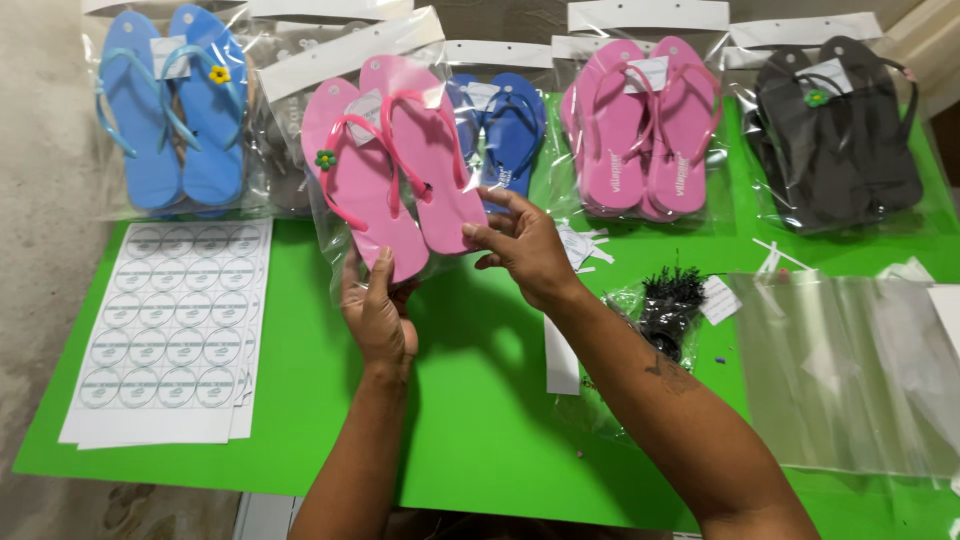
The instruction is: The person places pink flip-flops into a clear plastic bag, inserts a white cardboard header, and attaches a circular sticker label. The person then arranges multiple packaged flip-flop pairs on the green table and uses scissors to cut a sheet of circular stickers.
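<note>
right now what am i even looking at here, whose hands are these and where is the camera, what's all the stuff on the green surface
This is one picture from a camera worn on a person's head, looking down at their own two bare hands. There is no machine here.

The left hand and the right hand together hold up a clear plastic bag with a pair of pink flip-flops inside; one strap carries a small green flower.

Below is a table with a bright green cover. On its left lies a sheet of round stickers. On its right lies a stack of flat clear bags, and beside it a small bag of black fasteners.

Along the far edge lie more bagged pairs: light blue flip-flops, dark blue flip-flops, another pink pair and black flip-flops.
</note>
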